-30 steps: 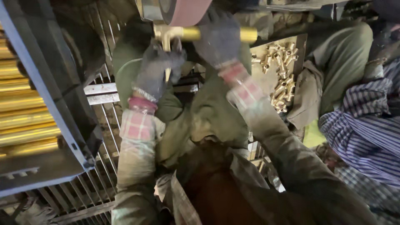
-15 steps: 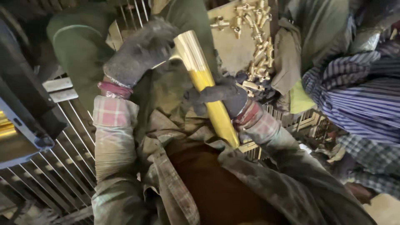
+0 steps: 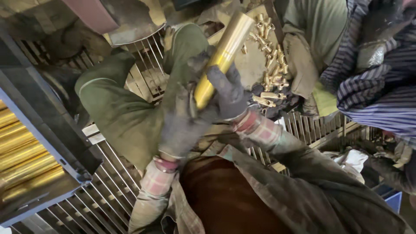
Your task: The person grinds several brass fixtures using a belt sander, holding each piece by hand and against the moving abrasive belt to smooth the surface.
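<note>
Brass tube (image 3: pixel 222 56): I see it tilted, held above the metal grate (image 3: pixel 117 182), upper end toward the tray of small brass parts (image 3: pixel 271 78).
Left hand (image 3: pixel 184 123): gloved, clenched around the tube's lower end.
Right hand (image 3: pixel 229 93): gloved, grasping the tube mid-length.
Rack, left edge: stacked brass tubes (image 3: pixel 26 151).

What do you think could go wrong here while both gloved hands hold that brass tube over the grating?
The brass tube looks smooth and is held near its lower end only, so it might slip through the gloved left hand and right hand. If dropped, it could strike the metal grating and dent. Its raised end might also knock the small brass parts in the tray behind.
</note>
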